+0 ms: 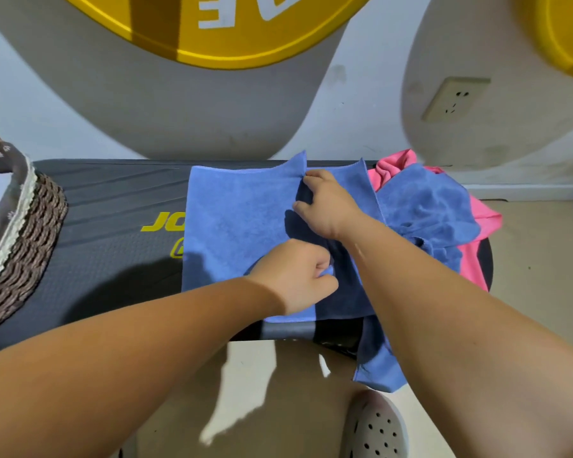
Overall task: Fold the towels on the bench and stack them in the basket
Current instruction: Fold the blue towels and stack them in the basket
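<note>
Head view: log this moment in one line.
step: folding | left grip: pinches blue towel, near side | right grip: pinches it, far side | pile: right | basket: left

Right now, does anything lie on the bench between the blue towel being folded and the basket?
Nothing visible does. Only bare bench separates the blue towel, pinched by the left hand and right hand, from the basket on the left. The unfolded towels lie on the other side.
</note>
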